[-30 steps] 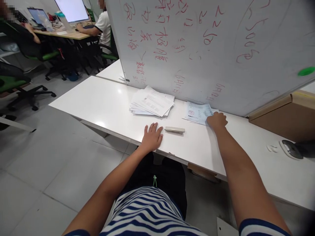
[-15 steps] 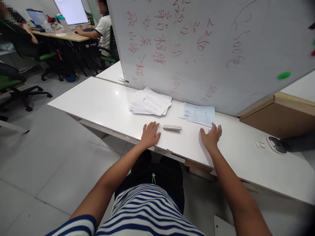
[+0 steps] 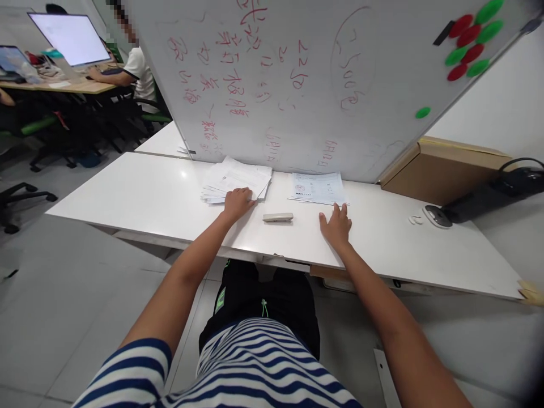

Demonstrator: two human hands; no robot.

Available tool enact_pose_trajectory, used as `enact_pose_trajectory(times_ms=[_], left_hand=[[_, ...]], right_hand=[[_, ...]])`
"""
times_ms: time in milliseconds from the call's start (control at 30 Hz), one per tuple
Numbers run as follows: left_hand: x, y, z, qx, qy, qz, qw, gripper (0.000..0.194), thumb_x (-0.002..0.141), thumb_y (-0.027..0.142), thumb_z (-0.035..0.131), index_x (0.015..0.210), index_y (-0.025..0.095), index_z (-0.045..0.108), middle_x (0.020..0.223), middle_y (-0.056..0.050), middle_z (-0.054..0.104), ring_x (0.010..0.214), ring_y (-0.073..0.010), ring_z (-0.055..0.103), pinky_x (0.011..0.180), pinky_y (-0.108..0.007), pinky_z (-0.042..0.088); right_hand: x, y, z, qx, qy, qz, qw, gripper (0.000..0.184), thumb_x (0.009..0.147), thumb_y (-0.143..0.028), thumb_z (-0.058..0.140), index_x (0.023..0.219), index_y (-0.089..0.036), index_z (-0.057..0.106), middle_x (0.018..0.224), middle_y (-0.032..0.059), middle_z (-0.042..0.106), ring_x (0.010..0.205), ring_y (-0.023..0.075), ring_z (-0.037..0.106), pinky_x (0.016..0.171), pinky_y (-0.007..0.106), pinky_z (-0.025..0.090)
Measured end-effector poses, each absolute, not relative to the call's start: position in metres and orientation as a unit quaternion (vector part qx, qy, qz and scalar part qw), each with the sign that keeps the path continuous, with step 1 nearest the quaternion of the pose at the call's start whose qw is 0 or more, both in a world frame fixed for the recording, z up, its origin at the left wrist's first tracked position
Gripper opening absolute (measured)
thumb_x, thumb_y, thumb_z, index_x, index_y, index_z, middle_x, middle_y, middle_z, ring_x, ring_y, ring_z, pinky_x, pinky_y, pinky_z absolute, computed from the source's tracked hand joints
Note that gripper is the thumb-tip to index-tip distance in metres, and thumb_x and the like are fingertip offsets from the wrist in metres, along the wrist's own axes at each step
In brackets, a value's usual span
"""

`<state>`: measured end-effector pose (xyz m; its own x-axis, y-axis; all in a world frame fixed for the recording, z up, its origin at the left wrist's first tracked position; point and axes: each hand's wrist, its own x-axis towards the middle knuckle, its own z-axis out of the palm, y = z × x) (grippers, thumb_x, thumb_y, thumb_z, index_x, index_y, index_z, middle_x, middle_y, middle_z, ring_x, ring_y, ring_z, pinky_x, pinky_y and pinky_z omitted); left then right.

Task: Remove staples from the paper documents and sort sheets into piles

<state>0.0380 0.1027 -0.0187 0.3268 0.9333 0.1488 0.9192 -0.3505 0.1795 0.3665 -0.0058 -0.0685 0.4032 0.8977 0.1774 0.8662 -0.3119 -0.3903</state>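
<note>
My left hand (image 3: 238, 204) rests on the front edge of a loose stack of white printed papers (image 3: 232, 174), fingers over the top sheet and thumb toward its near corner. No sheet is lifted. My right hand (image 3: 337, 225) is open, fingers apart, with its fingertips at the near edge of a few pale blue printed slips (image 3: 318, 187) that bear a round red stamp. Between my hands a light beige stapler (image 3: 277, 217) lies on the white desk (image 3: 127, 195), touched by neither.
A whiteboard (image 3: 306, 113) with red handwriting and coloured magnets stands along the desk's back. On the right are a cardboard box (image 3: 450, 170), a black device (image 3: 488, 195) on a stand and small white pieces (image 3: 415, 220). A seated person (image 3: 138, 73) works at another desk.
My left hand has moved from the bare desk beside the stapler forward onto the white paper stack. My right hand stays near the blue slips. The view has turned to the right.
</note>
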Motion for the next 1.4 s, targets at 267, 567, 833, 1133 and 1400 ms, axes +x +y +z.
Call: enact_pose_trajectory(times_ms=[267, 567, 833, 1133, 1400], left_hand=[[0.029, 0.097, -0.015, 0.739, 0.634, 0.175, 0.145, 0.038, 0.096, 0.044, 0.035, 0.102, 0.023, 0.065, 0.108, -0.007, 0.069, 0.1, -0.0252, 0.061, 0.08, -0.033, 0.043], [0.02, 0.095, 0.0, 0.659, 0.653, 0.316, 0.199, 0.041, 0.088, 0.043, 0.05, 0.057, 0.021, 0.035, 0.055, 0.002, 0.038, 0.056, -0.0133, 0.035, 0.054, -0.028, 0.023], [0.02, 0.072, 0.011, 0.672, 0.59, 0.417, 0.162, 0.048, 0.083, 0.038, 0.061, 0.054, 0.02, 0.027, 0.052, 0.005, 0.027, 0.055, -0.0118, 0.026, 0.055, -0.028, 0.022], [0.027, -0.016, 0.034, 0.667, 0.528, 0.516, 0.103, 0.024, 0.088, 0.036, 0.059, 0.073, 0.018, 0.061, 0.067, 0.001, 0.061, 0.061, -0.0113, 0.053, 0.058, -0.023, 0.04], [0.045, -0.12, -0.022, 0.894, 0.297, 0.334, 0.023, 0.017, 0.091, 0.034, 0.059, 0.094, 0.019, 0.067, 0.092, -0.005, 0.075, 0.078, -0.0165, 0.067, 0.067, -0.028, 0.047]], right_hand=[[0.367, -0.006, -0.072, -0.806, -0.547, 0.027, 0.223, 0.068, 0.093, -0.051, 0.033, 0.148, -0.011, 0.027, 0.158, 0.0251, 0.017, 0.139, 0.036, 0.032, 0.111, 0.057, 0.019], [0.366, -0.007, -0.072, -0.805, -0.546, 0.036, 0.232, 0.068, 0.093, -0.051, 0.035, 0.147, -0.01, 0.029, 0.157, 0.0254, 0.019, 0.139, 0.0368, 0.032, 0.112, 0.059, 0.018], [0.373, -0.007, -0.073, -0.779, -0.555, 0.044, 0.289, 0.064, 0.091, -0.052, 0.041, 0.142, -0.014, 0.038, 0.154, 0.0227, 0.03, 0.139, 0.0354, 0.034, 0.111, 0.062, 0.018], [0.268, -0.078, -0.02, -0.528, -0.437, 0.476, 0.552, 0.053, 0.086, -0.06, 0.054, 0.127, -0.025, 0.052, 0.126, 0.0119, 0.063, 0.11, 0.0255, 0.062, 0.097, 0.048, 0.049], [0.214, -0.128, -0.022, -0.458, -0.341, 0.675, 0.468, 0.051, 0.078, -0.052, 0.07, 0.121, -0.026, 0.062, 0.12, 0.0064, 0.07, 0.108, 0.0271, 0.065, 0.096, 0.047, 0.05]])
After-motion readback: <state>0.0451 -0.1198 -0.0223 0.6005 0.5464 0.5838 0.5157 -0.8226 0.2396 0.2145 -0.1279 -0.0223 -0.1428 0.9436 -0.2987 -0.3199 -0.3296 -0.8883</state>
